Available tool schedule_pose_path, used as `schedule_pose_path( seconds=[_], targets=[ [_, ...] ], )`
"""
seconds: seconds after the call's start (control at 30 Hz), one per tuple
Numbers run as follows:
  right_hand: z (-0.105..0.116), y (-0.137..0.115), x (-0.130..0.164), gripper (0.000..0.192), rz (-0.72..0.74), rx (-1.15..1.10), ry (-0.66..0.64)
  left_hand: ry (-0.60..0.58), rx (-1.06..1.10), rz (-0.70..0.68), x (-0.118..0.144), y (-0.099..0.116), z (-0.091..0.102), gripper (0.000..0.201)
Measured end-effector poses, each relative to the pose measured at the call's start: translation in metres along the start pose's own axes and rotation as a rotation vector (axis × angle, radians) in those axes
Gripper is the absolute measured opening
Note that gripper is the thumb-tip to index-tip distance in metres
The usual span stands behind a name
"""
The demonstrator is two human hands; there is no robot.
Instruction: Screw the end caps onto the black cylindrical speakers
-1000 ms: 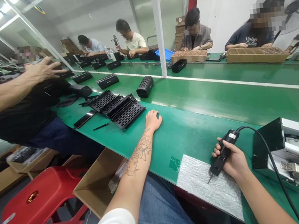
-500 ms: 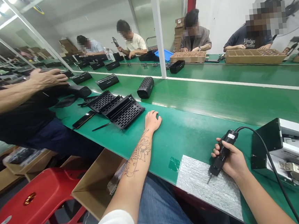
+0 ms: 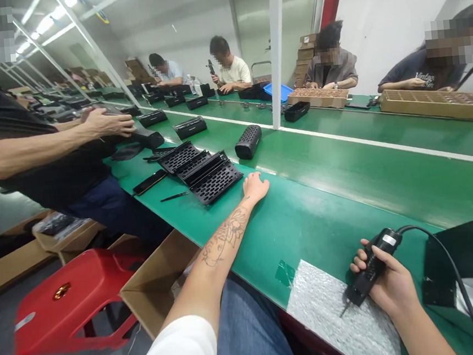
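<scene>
Head view shows the right hand (image 3: 389,285) gripping a corded electric screwdriver (image 3: 371,268), tip down over the foam pad (image 3: 340,317) at the bench (image 3: 345,190) edge. Left hand (image 3: 256,187) rests loosely curled, empty, beside perforated black panels (image 3: 202,169). Keeping the bit vertical seems wise.

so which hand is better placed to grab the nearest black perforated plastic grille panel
Left. The left hand lies empty on the green belt, right beside the nearest black perforated plastic grille panel. The right hand is far off and gripping the black corded electric screwdriver.
</scene>
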State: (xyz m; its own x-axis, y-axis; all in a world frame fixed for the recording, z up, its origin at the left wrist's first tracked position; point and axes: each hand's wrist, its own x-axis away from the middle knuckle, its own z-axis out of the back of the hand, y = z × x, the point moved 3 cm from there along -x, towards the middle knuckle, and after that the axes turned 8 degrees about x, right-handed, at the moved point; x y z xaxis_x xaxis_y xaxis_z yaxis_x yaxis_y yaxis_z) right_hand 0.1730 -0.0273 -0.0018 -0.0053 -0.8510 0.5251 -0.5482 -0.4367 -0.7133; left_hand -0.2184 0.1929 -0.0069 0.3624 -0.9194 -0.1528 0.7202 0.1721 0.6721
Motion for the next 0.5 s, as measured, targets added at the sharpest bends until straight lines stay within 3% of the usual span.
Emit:
schedule_pose_path(
  seconds=[0.3,0.43,0.5],
  targets=[
    [0.012,0.013,-0.007,0.038,-0.023,-0.033,0.015,0.335,0.171,0.285,-0.117,0.020,-0.001,0.110],
    [0.009,0.015,-0.008,0.038,-0.034,-0.072,0.030,0.384,0.202,0.334,-0.152,0.014,0.007,0.129],
    [0.004,0.014,-0.007,0.040,-0.058,-0.093,0.045,0.369,0.191,0.303,-0.164,0.010,0.013,0.127]
  ],
)
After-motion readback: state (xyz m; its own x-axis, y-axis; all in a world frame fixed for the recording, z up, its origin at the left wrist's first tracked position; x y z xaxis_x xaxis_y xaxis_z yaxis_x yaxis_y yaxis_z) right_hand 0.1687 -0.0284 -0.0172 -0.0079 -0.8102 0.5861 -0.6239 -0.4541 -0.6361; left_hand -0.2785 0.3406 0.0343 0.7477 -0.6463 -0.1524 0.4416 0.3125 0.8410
